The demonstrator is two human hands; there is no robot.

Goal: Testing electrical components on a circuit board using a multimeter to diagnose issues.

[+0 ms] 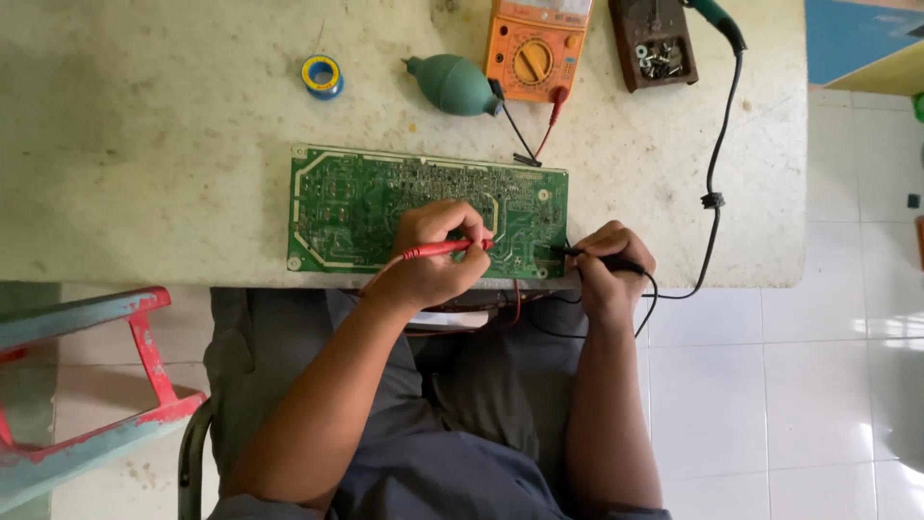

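Note:
A green circuit board (356,207) lies solder side up near the table's front edge. My left hand (433,255) grips a red test probe (445,249), its tip pointing right onto the board. My right hand (608,262) grips a black test probe (592,255), its tip pointing left at the board's right end. Red and black leads run back to an orange multimeter (534,48) at the table's far side.
On the pale worn table (144,173) sit a blue solder spool (320,75), a teal rubber blower bulb (452,85), a brown tray of screws (654,43) and a soldering iron (717,19) with a black cord. A red and blue stool (96,385) stands at the left.

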